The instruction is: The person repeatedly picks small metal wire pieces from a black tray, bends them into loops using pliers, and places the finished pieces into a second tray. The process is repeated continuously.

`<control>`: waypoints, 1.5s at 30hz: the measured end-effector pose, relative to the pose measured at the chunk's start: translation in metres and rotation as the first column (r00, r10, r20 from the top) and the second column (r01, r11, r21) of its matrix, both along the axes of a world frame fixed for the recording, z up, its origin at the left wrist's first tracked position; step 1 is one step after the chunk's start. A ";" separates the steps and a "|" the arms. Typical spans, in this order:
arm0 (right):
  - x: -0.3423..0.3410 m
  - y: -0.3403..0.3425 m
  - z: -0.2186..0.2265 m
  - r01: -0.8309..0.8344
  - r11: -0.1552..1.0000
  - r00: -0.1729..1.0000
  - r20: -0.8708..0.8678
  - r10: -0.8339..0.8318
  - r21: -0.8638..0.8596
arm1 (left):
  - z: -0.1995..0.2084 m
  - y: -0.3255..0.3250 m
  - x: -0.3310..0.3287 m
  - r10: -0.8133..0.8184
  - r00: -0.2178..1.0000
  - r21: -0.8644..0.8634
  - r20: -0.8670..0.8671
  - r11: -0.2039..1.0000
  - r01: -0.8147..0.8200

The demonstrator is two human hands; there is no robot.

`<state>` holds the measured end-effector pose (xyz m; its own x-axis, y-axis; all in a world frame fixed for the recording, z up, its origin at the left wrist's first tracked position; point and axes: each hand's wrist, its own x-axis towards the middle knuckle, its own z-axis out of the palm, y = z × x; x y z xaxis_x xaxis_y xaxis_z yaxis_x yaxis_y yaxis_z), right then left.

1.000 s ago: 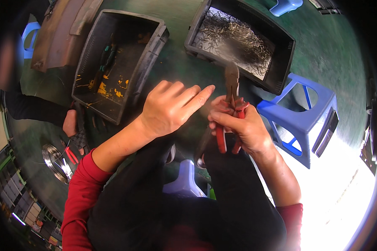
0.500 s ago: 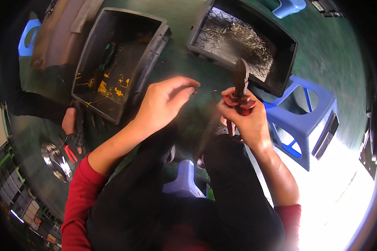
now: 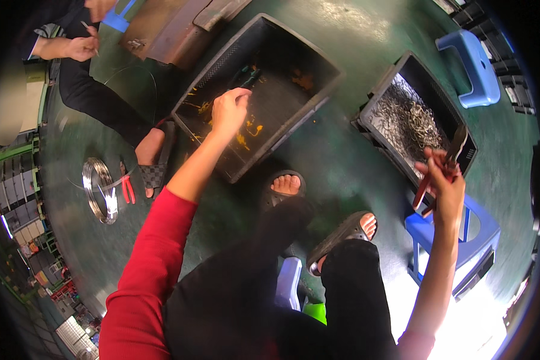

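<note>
Slantwise, red-handled pliers cross right grip, both ends protruding.

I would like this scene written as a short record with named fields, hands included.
Left hand: above the left black crate; grip unclear
Right hand: holding red-handled pliers near the right black crate
Left crate contents: a dark green object, yellow-orange patches
Right crate contents: bent metal pieces
Floor at left: wire coil, second red-handled pliers
Floor at right: blue stools
</note>
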<state>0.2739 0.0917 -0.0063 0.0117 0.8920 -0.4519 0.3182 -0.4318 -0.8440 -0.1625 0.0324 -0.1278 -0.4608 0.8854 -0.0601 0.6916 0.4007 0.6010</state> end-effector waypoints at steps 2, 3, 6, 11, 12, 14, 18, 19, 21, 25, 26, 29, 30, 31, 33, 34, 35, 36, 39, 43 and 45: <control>0.000 -0.015 -0.006 -0.037 0.999 0.999 -0.017 0.036 -0.022 | -0.021 0.012 -0.024 -0.052 0.977 -0.084 -0.206 0.996 0.036; 0.000 -0.021 -0.008 -0.062 0.996 0.998 0.010 0.063 -0.070 | -0.030 0.015 -0.032 -0.092 0.959 -0.086 -0.268 0.994 0.072; -0.003 -0.036 -0.016 -0.035 0.992 0.998 -0.057 0.028 -0.121 | -0.056 0.022 -0.039 -0.223 0.897 -0.226 -0.382 0.964 0.143; -0.007 -0.045 -0.017 -0.058 0.989 0.997 -0.061 0.050 -0.135 | -0.070 0.025 -0.046 -0.330 0.745 -0.294 -0.579 0.937 0.186; -0.008 -0.046 -0.017 -0.069 0.988 0.996 -0.064 0.061 -0.136 | -0.068 0.023 -0.047 -0.297 0.758 -0.230 -0.581 0.953 0.197; -0.010 -0.048 -0.015 -0.085 0.988 0.993 -0.090 0.074 -0.131 | -0.058 0.021 -0.044 -0.260 0.800 -0.174 -0.541 0.965 0.196; -0.012 -0.054 -0.012 -0.094 0.984 0.995 -0.026 0.091 -0.148 | -0.029 0.008 -0.017 -0.354 0.762 -0.055 -0.542 0.920 0.388; -0.013 -0.055 -0.013 -0.082 0.984 0.997 -0.020 0.080 -0.160 | -0.025 0.006 -0.003 -0.408 0.747 -0.100 -0.525 0.901 0.422; -0.014 -0.057 -0.013 -0.108 0.984 0.994 -0.031 0.105 -0.140 | -0.021 0.006 0.024 -0.492 0.752 -0.172 -0.438 0.867 0.467; -0.014 -0.061 -0.012 -0.106 0.984 0.994 0.005 0.107 -0.144 | -0.027 0.015 0.055 -0.507 0.839 -0.132 -0.200 0.862 0.489; -0.013 -0.062 -0.012 -0.105 0.984 0.994 0.012 0.108 -0.147 | -0.030 0.018 0.058 -0.508 0.840 -0.137 -0.189 0.861 0.490; -0.012 -0.061 -0.011 -0.130 0.978 0.990 0.033 0.137 -0.164 | -0.040 0.036 0.062 -0.525 0.834 -0.118 -0.174 0.851 0.511; -0.013 -0.062 -0.012 -0.124 0.979 0.991 0.023 0.129 -0.161 | -0.044 0.047 0.062 -0.511 0.835 -0.135 -0.204 0.860 0.493; -0.014 -0.062 -0.013 -0.119 0.981 0.992 0.015 0.122 -0.156 | -0.047 0.060 0.063 -0.496 0.836 -0.150 -0.234 0.868 0.473; -0.015 -0.065 -0.015 -0.094 0.983 0.995 0.008 0.096 -0.161 | -0.051 0.079 0.063 -0.455 0.854 -0.174 -0.252 0.890 0.422; -0.016 -0.065 -0.015 -0.108 0.983 0.994 0.008 0.110 -0.151 | -0.051 0.087 0.062 -0.431 0.869 -0.188 -0.241 0.900 0.394; -0.016 -0.066 -0.015 -0.110 0.982 0.994 0.011 0.113 -0.155 | -0.051 0.092 0.063 -0.410 0.885 -0.223 -0.222 0.905 0.363; -0.016 -0.066 -0.015 -0.101 0.982 0.994 0.014 0.104 -0.158 | -0.050 0.097 0.063 -0.328 0.918 -0.210 -0.224 0.936 0.283; -0.013 -0.068 -0.013 -0.103 0.982 0.994 0.015 0.107 -0.161 | -0.042 0.103 0.054 -0.110 0.985 -0.234 -0.135 0.969 0.076; -0.010 -0.069 -0.013 -0.088 0.982 0.996 0.013 0.091 -0.164 | -0.031 0.120 0.028 0.133 0.991 -0.165 0.018 0.978 -0.128; -0.009 -0.069 -0.014 -0.112 0.978 0.993 0.022 0.117 -0.175 | -0.028 0.139 0.014 0.227 0.964 -0.252 0.138 0.949 -0.187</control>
